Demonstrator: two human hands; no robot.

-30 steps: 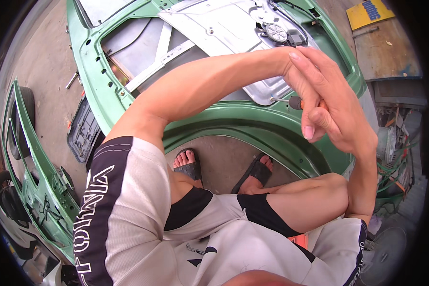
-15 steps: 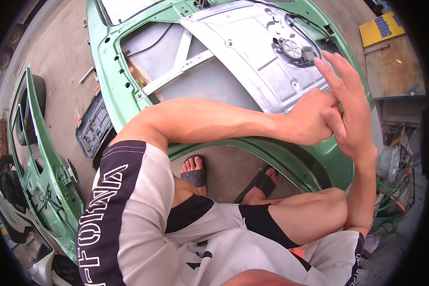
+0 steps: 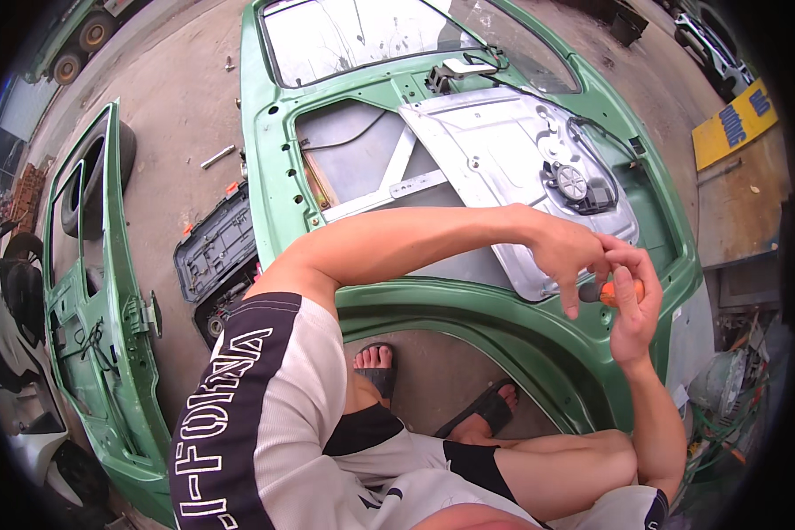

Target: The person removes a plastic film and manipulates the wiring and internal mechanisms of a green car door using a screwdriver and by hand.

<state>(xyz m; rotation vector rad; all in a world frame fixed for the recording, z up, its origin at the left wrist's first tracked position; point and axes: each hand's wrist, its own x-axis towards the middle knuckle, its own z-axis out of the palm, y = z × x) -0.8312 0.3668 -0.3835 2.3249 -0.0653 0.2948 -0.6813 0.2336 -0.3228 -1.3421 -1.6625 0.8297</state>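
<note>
My left arm reaches across a green car door to the right, and my left hand [image 3: 567, 253] hangs over the lower right corner of the silver inner panel [image 3: 477, 163]. Its thumb points down, apart from the fingers, whose tips meet those of my right hand [image 3: 634, 309]. An orange tool handle [image 3: 624, 293] with a dark end is held in my right hand, between thumb and fingers; its kind is unclear. The green door [image 3: 269, 177] lies flat before me. A round black-and-silver motor [image 3: 571, 182] sits on the panel.
At the left stands another green door frame [image 3: 132, 353] beside a tyre [image 3: 119, 168]. An open dark grey tool case [image 3: 216, 252] lies against the door, with a metal tool [image 3: 217, 157] on the floor. Tangled cables and parts [image 3: 724, 389] and a yellow sign [image 3: 735, 124] are at the right.
The view has shifted, showing more of the door's far end. My left fist has loosened off the orange handle, its thumb now stretched; my right fingers, earlier spread upward, have curled around the handle.
</note>
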